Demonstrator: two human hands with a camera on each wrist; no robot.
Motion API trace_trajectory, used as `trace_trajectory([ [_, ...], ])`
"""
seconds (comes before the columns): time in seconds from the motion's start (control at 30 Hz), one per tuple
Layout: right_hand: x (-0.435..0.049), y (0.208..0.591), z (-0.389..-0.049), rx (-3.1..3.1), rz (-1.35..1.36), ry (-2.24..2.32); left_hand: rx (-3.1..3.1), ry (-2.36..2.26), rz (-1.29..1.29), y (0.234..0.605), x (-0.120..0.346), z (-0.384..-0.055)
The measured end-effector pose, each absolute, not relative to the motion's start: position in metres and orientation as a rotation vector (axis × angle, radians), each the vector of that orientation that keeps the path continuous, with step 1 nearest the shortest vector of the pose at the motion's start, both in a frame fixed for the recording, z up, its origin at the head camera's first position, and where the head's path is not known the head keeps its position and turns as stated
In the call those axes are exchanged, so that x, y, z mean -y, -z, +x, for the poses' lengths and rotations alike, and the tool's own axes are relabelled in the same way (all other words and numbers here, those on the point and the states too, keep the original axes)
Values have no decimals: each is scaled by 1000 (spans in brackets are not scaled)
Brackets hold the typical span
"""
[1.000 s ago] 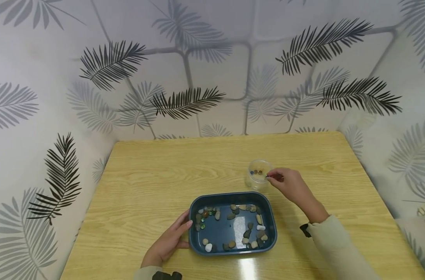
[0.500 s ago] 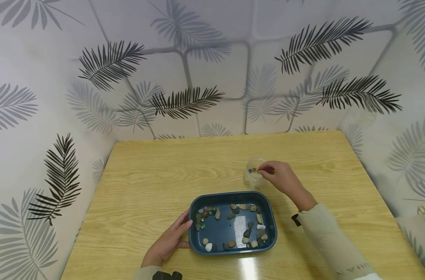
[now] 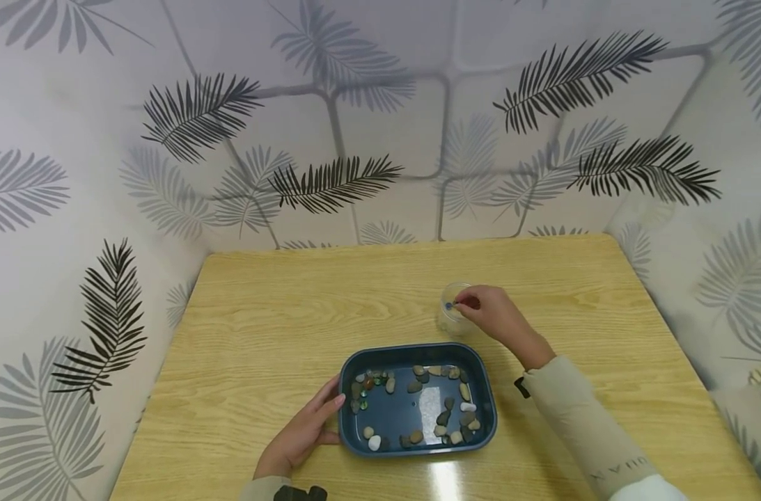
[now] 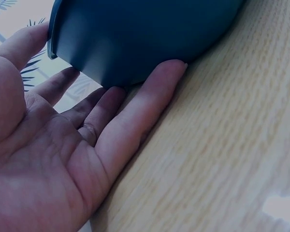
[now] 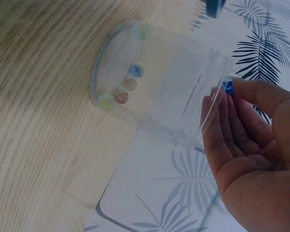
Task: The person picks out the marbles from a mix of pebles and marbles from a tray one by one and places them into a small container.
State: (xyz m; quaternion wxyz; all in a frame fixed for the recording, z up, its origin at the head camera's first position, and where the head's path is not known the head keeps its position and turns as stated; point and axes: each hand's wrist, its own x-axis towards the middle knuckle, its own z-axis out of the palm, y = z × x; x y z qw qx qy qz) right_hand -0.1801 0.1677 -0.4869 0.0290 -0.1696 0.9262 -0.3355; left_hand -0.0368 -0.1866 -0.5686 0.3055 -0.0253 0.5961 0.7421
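My right hand pinches a blue glass marble between thumb and fingertips at the mouth of a clear plastic jar. That jar stands upright on the table beyond the tray; several marbles, blue, reddish and yellow-green, lie at its bottom. My left hand rests against the left end of a dark blue tray. In the left wrist view its fairly straight fingers touch the tray's outer wall, one of them up at the rim. Pebbles and a few green marbles lie inside the tray.
The wooden table runs back to a wall patterned with leaves, which also rises on both sides. A white stone lies in the tray's near left corner. The tray sits between me and the jar.
My right hand has moved left, from the jar's right edge to over its mouth, the marble still pinched. The jar has shifted slightly left. My left hand and the tray stay put.
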Motion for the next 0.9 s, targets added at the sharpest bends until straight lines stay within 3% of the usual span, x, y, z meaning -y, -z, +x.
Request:
trace_trajectory([
  [0.9, -164, 490, -183, -2769, -542, 1042, -1577, -1954, -87, 546, 183, -34],
])
